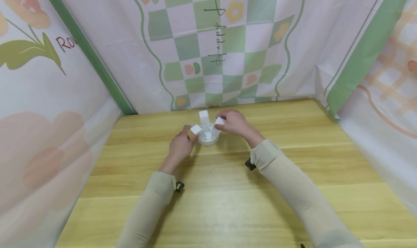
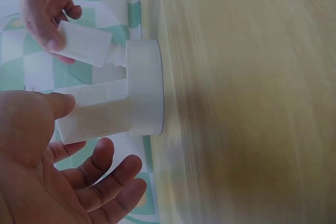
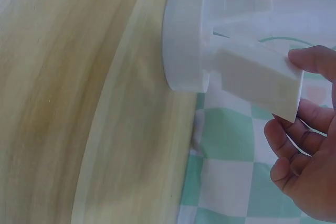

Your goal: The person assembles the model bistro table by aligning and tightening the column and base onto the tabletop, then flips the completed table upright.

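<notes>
A small round white bowl point(image 1: 209, 142) stands on the table near its back edge. My left hand point(image 1: 180, 145) pinches the outer end of a white rectangular block point(image 2: 100, 113) between thumb and index finger, the other fingers spread loosely. From the right side, my right hand point(image 1: 235, 123) grips a second white rectangular block point(image 3: 260, 77) by its outer end; it leans outward over the bowl and looks narrower near the rim. Between and behind them a third white block point(image 1: 204, 118) stands upright at the bowl. Smaller white shapes inside the bowl are too small to identify.
The wooden table point(image 1: 228, 211) spreads toward me. Behind it hangs a green-and-white checked cloth point(image 1: 211, 59), with printed cloths on the left point(image 1: 42, 161) and right point(image 1: 384, 106). Dark wrist cameras sit at the left cuff point(image 1: 180, 186) and right cuff point(image 1: 250, 164).
</notes>
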The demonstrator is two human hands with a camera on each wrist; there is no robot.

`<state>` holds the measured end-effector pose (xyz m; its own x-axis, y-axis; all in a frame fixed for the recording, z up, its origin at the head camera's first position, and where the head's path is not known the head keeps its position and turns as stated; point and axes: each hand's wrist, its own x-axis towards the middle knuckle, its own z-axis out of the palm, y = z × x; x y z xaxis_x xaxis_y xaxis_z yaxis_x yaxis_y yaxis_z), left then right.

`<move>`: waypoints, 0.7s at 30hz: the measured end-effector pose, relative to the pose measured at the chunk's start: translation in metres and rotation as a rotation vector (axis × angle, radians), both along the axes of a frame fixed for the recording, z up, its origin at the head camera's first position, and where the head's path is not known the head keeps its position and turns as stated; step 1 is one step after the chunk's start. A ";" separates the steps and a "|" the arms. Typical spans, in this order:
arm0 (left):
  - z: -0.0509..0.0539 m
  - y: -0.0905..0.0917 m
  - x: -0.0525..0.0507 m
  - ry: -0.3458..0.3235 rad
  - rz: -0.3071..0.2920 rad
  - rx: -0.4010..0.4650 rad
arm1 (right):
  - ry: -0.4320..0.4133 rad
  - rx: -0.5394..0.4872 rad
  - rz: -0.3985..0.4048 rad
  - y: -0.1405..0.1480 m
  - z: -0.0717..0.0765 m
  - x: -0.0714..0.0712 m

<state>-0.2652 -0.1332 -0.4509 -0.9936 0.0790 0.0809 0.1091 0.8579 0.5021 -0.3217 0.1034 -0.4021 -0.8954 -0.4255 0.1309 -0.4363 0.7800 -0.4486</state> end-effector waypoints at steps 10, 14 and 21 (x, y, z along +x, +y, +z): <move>0.001 0.000 0.001 0.001 -0.002 0.007 | 0.068 0.037 0.013 -0.003 -0.010 -0.002; 0.000 0.000 0.002 0.009 0.000 0.005 | 0.047 0.074 0.040 0.001 -0.011 -0.002; 0.000 0.000 0.002 0.003 0.007 0.004 | 0.117 0.032 0.064 0.002 -0.015 0.000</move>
